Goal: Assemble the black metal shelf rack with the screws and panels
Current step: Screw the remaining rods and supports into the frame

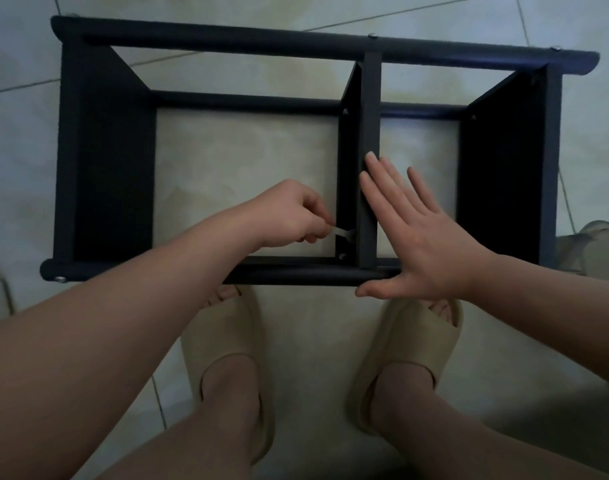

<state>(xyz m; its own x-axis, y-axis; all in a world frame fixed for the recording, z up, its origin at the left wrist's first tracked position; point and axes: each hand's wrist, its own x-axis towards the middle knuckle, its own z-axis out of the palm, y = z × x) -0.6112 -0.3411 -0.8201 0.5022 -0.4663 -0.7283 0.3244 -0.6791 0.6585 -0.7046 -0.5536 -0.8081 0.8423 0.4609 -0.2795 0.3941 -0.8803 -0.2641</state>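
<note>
The rack (206, 32) lies on its side on the tiled floor (244, 161), right in front of the person's feet, open frame facing up. Far left, the left panel (105, 150) stands bolted between the two long rails. Moving in, the left hand (289, 213) reaches inside the frame, fingers curled tight, pinching a small silver wrench (341, 232). The tool's head sits against the middle panel (369, 109), just above a screw (342, 255) at that panel's near corner. Over to the right hand (424, 237): flat, fingers straight and spread, holding nothing, pressing on the middle panel's top edge with the thumb along the near rail. Far right, the right panel (500, 174) closes the frame. Below, beige slippers (226, 341) sit just beside the near rail.
</note>
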